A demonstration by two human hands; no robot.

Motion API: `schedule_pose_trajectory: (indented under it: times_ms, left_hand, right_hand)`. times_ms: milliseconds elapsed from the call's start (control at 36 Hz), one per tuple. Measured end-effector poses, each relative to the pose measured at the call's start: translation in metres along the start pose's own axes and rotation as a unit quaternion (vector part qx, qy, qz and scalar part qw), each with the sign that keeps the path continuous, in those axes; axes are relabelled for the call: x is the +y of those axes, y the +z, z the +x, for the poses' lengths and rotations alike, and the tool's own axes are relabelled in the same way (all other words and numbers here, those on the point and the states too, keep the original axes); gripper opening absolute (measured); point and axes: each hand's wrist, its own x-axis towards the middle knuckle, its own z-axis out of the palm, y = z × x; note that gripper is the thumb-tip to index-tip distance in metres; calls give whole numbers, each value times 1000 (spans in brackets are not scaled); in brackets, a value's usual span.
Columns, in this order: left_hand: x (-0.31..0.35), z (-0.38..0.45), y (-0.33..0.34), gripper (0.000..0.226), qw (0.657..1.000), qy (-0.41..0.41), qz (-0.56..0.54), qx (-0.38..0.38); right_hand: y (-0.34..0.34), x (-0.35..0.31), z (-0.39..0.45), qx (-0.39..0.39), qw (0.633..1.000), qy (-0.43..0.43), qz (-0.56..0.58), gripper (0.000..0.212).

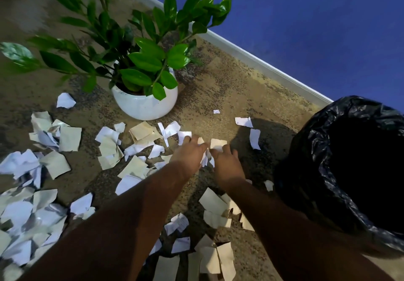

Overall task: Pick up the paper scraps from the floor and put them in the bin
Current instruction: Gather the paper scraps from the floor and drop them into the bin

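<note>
Paper scraps are lying scattered over the carpet; your left hand and right hand are meeting over them, fingers closing on white pieces; the black-lined bin is standing just right; a potted plant is sitting beyond.

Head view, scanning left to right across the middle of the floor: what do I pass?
Heap of torn paper scraps → white plant pot → left hand → right hand → two white scraps → bin with black liner.
</note>
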Motion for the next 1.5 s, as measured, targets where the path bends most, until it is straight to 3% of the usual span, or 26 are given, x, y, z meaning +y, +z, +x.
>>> schedule_pose_trajectory:
  times_ms: [167, 333, 500, 667, 806, 944, 1056, 1139, 1278, 1500]
  left_hand:
    - [11, -32, 4, 36, 1000, -7, -26, 15]
    - [20, -59, -2, 33, 999, -19, -39, 14]
    - [24, -79, -29, 31, 995, -36, -87, 42]
    - [33, -87, -76, 21, 988, -36, -104, 108]
    - [58, -90, -115, 18, 963, -32, -162, 214]
    - [108, -92, -149, 21, 930, -8, -196, 310]
    - [151, -91, -166, 26, 918, 27, -235, 319]
    - [186, -91, -173, 25, 907, 31, -274, 319]
    - [237, -89, -168, 26, 914, 82, -290, 273]
    - [275, -73, -141, 25, 925, 181, -267, 201]
  right_hand:
    - [10, -7, -22, 15, 997, 9, 69, 28]
    - [-5, -15, -40, -66, 990, -32, 119, 24]
    - [-55, -13, -47, -50, 986, -18, 160, 22]
    - [-122, 1, -57, 41, 981, -3, 191, 18]
    - [-167, 18, -74, 121, 958, 54, 256, 15]
    - [-191, 44, -107, 334, 907, 78, 244, 22]
    - [-190, 81, -142, 403, 884, 77, 223, 27]
    - [-182, 112, -162, 410, 874, 135, 225, 26]
    - [-169, 149, -186, 399, 838, 242, 282, 23]
    - [-164, 185, -200, 347, 836, 309, 292, 30]
